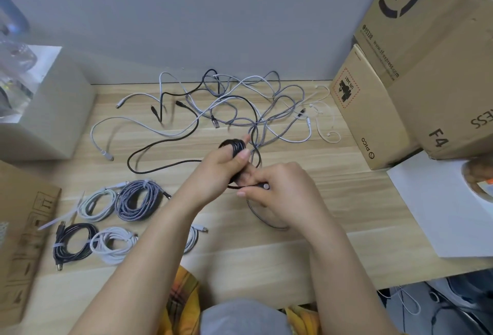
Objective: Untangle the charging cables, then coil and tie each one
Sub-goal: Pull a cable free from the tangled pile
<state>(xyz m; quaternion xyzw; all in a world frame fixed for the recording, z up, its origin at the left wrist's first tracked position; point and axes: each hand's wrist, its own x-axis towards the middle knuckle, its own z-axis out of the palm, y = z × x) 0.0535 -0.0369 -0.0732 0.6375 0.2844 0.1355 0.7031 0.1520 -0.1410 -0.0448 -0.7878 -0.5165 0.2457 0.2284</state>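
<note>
A person's two bare arms are reaching out over a pale wood-grain surface [333,249], working a black braided charging cable [165,145] above its middle. The left hand [221,166] is holding a small coil of that cable, its grip clamped round the loops. The right hand [282,190], just beside it, is pinching the cable's plug end between thumb and fingers, its grip closed on the cord. The rest of the black cable is trailing away to the left in a wide loop across the surface.

At near left, five finished bundles are lying close together: a coiled black cable [73,244], a coiled white cable [114,245], a third white coil [193,238] half hidden by the left forearm, a pale white-grey coil [97,205] and a grey braided coil [138,201] bound with a white tie.

Farther back, a loose tangle of white, grey and black cables [240,102] is spreading along the grey wall. Brown cardboard boxes [416,73] are standing at far right, with a white sheet of paper [437,206] lying nearer.
</note>
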